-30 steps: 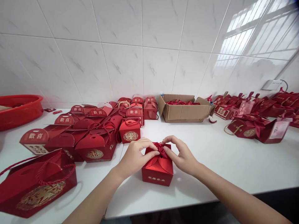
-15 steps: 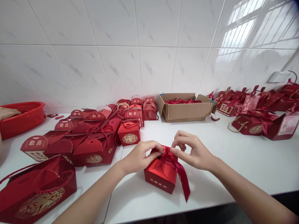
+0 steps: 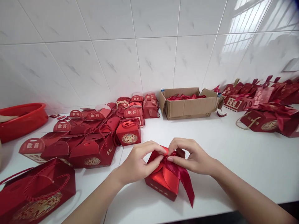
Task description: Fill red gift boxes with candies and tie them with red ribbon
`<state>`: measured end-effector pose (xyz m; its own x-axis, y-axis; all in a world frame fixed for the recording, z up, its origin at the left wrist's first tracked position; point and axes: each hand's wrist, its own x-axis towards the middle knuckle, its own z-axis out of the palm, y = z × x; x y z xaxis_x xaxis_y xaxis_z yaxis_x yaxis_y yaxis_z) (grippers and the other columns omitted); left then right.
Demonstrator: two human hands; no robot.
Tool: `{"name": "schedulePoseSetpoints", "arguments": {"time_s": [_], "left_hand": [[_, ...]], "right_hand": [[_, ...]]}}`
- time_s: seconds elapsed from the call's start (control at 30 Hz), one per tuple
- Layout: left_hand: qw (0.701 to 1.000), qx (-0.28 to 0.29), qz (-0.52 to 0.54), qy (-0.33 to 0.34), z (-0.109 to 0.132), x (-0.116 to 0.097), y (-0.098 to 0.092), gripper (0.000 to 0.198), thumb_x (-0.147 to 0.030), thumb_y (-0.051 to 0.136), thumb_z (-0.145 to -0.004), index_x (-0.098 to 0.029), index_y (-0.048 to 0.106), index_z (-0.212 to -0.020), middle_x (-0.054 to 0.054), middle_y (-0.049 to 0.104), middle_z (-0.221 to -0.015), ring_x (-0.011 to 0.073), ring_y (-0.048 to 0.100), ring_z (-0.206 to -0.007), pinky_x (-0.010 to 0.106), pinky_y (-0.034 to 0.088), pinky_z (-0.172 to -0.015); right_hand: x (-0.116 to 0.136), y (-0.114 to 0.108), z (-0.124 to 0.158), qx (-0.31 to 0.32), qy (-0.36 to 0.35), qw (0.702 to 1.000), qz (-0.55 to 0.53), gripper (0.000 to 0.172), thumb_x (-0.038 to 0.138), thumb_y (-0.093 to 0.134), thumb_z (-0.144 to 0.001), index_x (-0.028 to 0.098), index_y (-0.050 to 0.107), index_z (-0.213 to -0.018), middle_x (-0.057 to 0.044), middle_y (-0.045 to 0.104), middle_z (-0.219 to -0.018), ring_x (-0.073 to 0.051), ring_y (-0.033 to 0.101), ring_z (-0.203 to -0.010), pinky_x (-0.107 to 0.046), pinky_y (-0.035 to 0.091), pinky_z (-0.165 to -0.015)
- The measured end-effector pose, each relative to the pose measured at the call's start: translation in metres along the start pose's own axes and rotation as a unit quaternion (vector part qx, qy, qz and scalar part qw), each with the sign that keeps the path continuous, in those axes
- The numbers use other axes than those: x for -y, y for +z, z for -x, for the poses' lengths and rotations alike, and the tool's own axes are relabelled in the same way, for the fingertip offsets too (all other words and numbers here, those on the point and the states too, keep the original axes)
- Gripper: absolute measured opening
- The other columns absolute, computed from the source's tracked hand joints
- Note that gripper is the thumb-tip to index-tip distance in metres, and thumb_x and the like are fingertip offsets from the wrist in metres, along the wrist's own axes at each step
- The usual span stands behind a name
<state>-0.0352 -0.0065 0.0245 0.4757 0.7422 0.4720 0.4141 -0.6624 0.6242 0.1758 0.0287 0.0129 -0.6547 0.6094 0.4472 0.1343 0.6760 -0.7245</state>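
A small shiny red gift box [image 3: 161, 182] stands on the white table in front of me, gold characters on its front side. A dark red ribbon [image 3: 184, 180] is gathered at the top of the box, one long tail hanging down over the right side. My left hand [image 3: 142, 161] reaches in from the left, thumb and fingers pinched at the ribbon's knot. From the right, my right hand [image 3: 190, 155] pinches the ribbon at the same spot, its fingertips close to the left ones. The knot itself is partly hidden by fingers.
Many red gift boxes [image 3: 93, 149] with cord handles crowd the left. A cardboard box [image 3: 189, 109] of red ribbons stands by the tiled wall. More red boxes [image 3: 259, 121] sit at right. Another person's hand [image 3: 7, 118] is at a red basin [image 3: 25, 124], far left.
My right hand has come in to the knot and closed on the ribbon, fingertips now near my left hand's. The view has tilted and shifted slightly.
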Motion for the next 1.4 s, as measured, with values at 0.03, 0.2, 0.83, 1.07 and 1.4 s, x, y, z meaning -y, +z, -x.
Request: {"name": "schedulePoseSetpoints", "arguments": {"time_s": [0.03, 0.2, 0.83, 1.07, 1.4], "left_hand": [[1.0, -0.015, -0.009, 0.002, 0.0, -0.001, 0.001, 0.014, -0.011, 0.056, -0.082, -0.018, 0.063, -0.092, 0.004, 0.07, -0.087, 0.0137, 0.066, -0.08, 0.024, 0.053, -0.075], [0.996, -0.063, -0.063, 0.022, 0.002, -0.003, 0.004, 0.019, -0.007, 0.06, -0.078, -0.02, 0.059, -0.092, -0.001, 0.067, -0.084, 0.0093, 0.064, -0.076, 0.018, 0.05, -0.071], [0.994, -0.032, -0.059, -0.085, 0.004, -0.007, -0.001, 0.027, -0.012, 0.054, -0.084, -0.023, 0.061, -0.108, 0.0, 0.063, -0.084, 0.013, 0.059, -0.08, 0.026, 0.047, -0.078], [0.992, -0.032, -0.087, -0.085, 0.004, -0.007, 0.001, 0.03, -0.012, 0.053, -0.084, -0.022, 0.054, -0.112, -0.001, 0.059, -0.084, 0.0126, 0.056, -0.081, 0.027, 0.044, -0.081], [0.99, -0.038, -0.132, -0.038, 0.005, -0.002, -0.001, 0.028, -0.007, 0.054, -0.082, -0.022, 0.06, -0.105, -0.001, 0.06, -0.083, 0.0136, 0.052, -0.084, 0.026, 0.044, -0.076]], "right_hand": [[0.0, 0.001, 0.001, -0.004, 0.006, 1.0, 0.0, 0.011, 0.029, 0.058, -0.087, 0.019, 0.062, -0.084, -0.002, 0.061, -0.076, -0.01, 0.048, -0.059, -0.024, 0.043, -0.054], [0.002, 0.004, 0.0, 0.0, 0.021, 1.0, 0.0, 0.01, 0.026, 0.058, -0.086, 0.02, 0.066, -0.085, -0.001, 0.061, -0.074, -0.009, 0.047, -0.056, -0.022, 0.039, -0.051], [0.001, 0.002, 0.007, 0.011, -0.044, 0.999, -0.019, 0.03, 0.009, 0.047, -0.09, 0.021, 0.068, -0.108, -0.006, 0.063, -0.091, -0.012, 0.059, -0.077, -0.024, 0.047, -0.066], [-0.002, 0.002, 0.01, 0.047, -0.074, 0.996, 0.032, 0.044, -0.004, 0.041, -0.081, 0.016, 0.07, -0.108, -0.008, 0.056, -0.091, -0.013, 0.054, -0.075, -0.026, 0.046, -0.065], [-0.002, 0.0, 0.011, 0.057, -0.094, 0.992, 0.065, 0.043, -0.003, 0.039, -0.081, 0.013, 0.07, -0.107, -0.006, 0.049, -0.083, -0.013, 0.048, -0.07, -0.026, 0.044, -0.062]]}}
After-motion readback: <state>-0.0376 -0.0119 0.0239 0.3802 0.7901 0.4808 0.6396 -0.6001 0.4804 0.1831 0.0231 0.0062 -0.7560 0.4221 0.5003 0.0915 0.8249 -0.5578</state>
